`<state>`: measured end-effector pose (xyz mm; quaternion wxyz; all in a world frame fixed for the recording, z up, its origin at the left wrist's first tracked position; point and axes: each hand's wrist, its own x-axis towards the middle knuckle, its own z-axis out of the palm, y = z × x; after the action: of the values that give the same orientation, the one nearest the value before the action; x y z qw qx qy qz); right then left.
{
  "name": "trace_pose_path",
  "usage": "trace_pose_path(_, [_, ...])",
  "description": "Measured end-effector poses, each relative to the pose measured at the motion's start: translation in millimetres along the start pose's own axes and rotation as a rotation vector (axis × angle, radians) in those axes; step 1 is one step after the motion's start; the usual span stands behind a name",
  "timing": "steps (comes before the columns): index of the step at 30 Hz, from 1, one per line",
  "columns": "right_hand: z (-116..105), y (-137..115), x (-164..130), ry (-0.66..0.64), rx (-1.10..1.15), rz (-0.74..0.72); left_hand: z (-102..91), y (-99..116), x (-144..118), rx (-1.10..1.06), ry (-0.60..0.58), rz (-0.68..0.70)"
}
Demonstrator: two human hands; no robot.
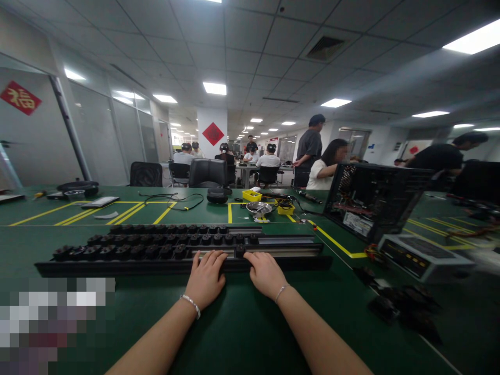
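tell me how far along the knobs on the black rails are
Looks roughly half done. Black round knobs fill the left part of the stepped black rails; the right part of each rail is bare. In hand: the left hand and right hand both rest on the front rail, near where its row of knobs ends. Left: the bare stretches. Whether either hand holds a knob cannot be told.

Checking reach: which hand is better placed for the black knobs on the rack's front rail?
Left, probably. The left hand rests beside the black knobs on the rack; the right hand rests on bare rail.
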<state>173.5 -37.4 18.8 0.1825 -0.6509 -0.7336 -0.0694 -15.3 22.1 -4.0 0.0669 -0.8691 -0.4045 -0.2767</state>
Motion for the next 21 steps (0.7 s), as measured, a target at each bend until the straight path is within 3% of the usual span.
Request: trace_pose_path(21, [-3.1, 6.5, -0.3, -0.041, -0.009, -0.003, -0.8, -0.2, 0.1, 0.001, -0.005, 0.008])
